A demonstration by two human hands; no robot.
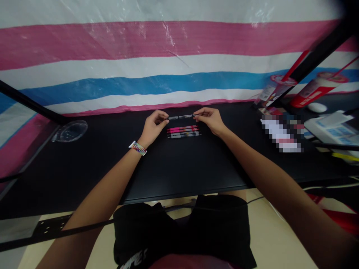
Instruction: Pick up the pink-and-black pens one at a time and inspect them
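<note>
A dark pen with grey markings (181, 117) lies crosswise between my two hands, pinched at both ends. My left hand (155, 125) closes its thumb and fingers on the left end, and a colourful woven band (138, 148) circles that wrist. At the right end, my right hand (209, 118) grips the pen the same way. Just nearer to me, pink pens (182, 129) and grey-black pens (184, 135) rest side by side in a row on the black table (179, 172). Whether the held pen touches the tabletop, I cannot tell.
At the left back sits a clear plastic lid (71, 130). To the right stand two drink cups with red straws, one clear (273, 89) and one red and white (315, 91), near a white mouse (317, 107) and packets (333, 129). A black cable (151, 211) crosses below the table edge.
</note>
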